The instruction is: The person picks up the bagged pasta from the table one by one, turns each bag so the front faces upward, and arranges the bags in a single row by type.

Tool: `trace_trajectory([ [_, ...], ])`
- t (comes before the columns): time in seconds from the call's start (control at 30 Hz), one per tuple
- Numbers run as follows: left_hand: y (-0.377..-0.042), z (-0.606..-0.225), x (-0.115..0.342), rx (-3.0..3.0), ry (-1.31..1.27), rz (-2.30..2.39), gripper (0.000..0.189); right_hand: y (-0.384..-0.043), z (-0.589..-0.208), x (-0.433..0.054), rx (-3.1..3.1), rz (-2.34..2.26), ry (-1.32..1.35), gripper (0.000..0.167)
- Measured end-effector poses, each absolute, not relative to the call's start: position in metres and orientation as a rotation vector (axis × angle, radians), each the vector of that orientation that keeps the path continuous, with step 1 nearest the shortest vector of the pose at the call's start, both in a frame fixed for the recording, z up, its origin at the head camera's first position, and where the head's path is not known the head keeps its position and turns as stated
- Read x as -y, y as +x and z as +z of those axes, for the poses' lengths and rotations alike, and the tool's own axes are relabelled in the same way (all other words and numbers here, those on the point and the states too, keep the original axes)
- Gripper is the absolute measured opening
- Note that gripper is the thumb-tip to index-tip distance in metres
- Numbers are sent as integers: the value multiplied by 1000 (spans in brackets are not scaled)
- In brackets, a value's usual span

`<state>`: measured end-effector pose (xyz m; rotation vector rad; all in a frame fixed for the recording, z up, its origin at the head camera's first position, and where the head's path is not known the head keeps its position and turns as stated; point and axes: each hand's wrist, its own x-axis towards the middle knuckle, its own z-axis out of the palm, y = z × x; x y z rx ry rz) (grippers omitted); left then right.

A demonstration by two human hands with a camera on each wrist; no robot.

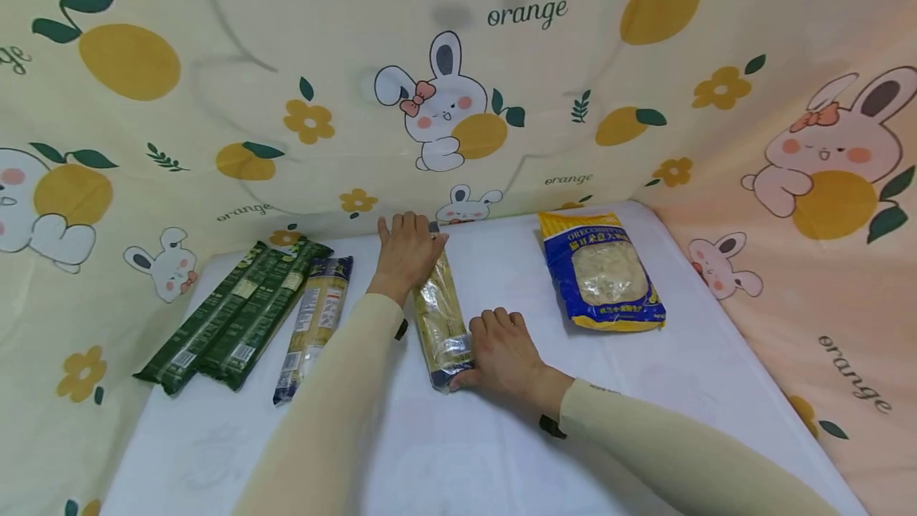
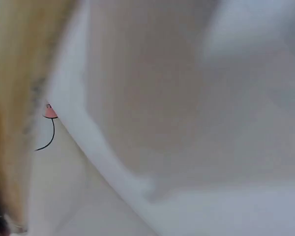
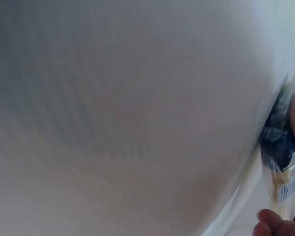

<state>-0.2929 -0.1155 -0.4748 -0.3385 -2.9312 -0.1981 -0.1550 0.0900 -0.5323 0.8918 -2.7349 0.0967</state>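
Observation:
A long clear packet of spaghetti [image 1: 440, 309] with dark blue ends lies lengthwise near the middle of the white table. At its far end, my left hand [image 1: 407, 253] grips it, the hand covering much of that end. My right hand [image 1: 505, 353] holds the near end, thumb by the blue tip and fingers along the right side. The right wrist view shows that packet's blue end and barcode [image 3: 285, 189] between thumb and fingertips. A blurred yellowish strip of the packet [image 2: 19, 98] fills the left edge of the left wrist view.
Two dark green packets [image 1: 243, 309] lie slanted at the left of the table [image 1: 458, 452]. Beside them is another clear spaghetti packet [image 1: 315, 317], partly behind my left sleeve. A blue and yellow bag of orecchiette [image 1: 609, 273] lies at the right. Patterned cloth [image 1: 322, 38] hangs behind.

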Motion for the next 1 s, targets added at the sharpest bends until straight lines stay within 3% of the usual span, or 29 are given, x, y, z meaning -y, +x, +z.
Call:
trace_trajectory([
  [0.33, -289, -475, 115, 2717, -434, -172, 53, -148, -525, -94, 2842, 177, 958, 76],
  [0.6, -285, -472, 120, 2647, -471, -151, 53, -144, -524, -95, 3027, 359, 903, 55],
  [1.0, -276, -457, 109, 2461, -477, -232, 46, -150, -526, -85, 3089, 690, 761, 42],
])
